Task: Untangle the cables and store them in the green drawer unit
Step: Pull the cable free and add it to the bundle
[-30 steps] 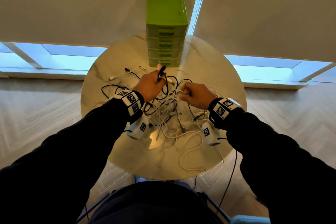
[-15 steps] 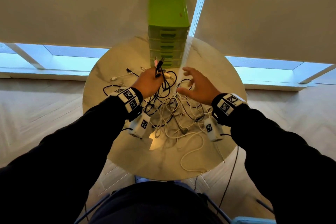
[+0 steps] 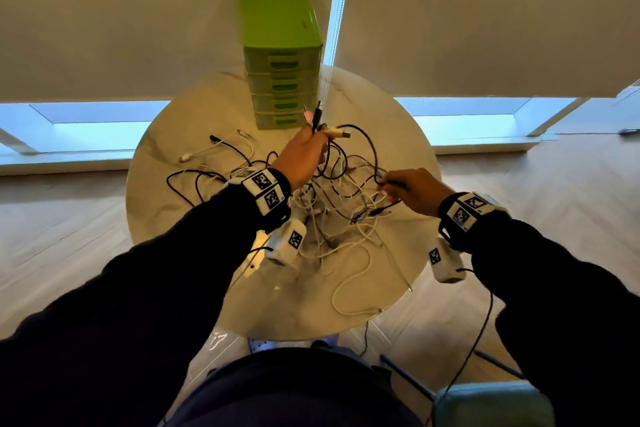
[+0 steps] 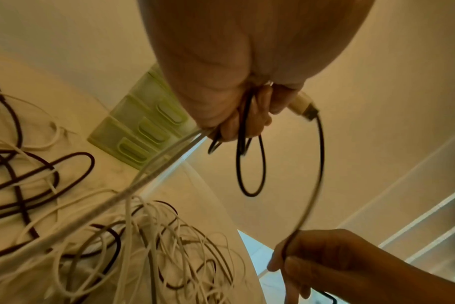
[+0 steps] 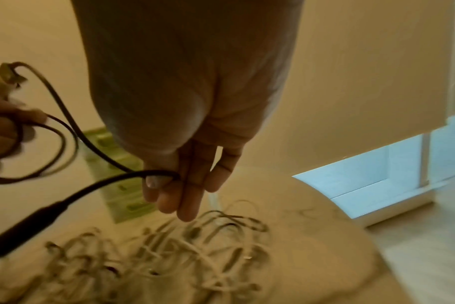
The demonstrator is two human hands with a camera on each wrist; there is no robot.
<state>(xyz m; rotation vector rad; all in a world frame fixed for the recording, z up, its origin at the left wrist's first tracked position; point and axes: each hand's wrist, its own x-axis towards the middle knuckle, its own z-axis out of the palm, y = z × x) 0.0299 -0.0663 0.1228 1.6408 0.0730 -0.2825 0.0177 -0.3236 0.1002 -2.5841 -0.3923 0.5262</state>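
Observation:
A tangle of black and white cables [image 3: 332, 211] lies mid-table on the round marble table [image 3: 180, 218]. My left hand [image 3: 304, 152] is raised above it and grips a bunch of cable ends [image 4: 247, 123], a white USB plug [image 4: 303, 105] sticking out to the right. From that fist a black cable [image 3: 367, 146] arcs over to my right hand [image 3: 408, 189], which pinches it [image 5: 153, 173] between thumb and forefinger, the other fingers straight. The green drawer unit [image 3: 280, 80] stands at the table's far edge, all drawers closed.
A loose white cable [image 3: 214, 151] and a black one [image 3: 228, 144] lie apart at the far left of the table. A white loop [image 3: 349, 284] reaches toward the near edge. Window blinds hang behind the drawers; a light blue seat [image 3: 491, 406] is at lower right.
My right hand, open and hovering half a second ago, has swung right and pinched the black cable. The left hand has lifted its bunch a little higher toward the drawers.

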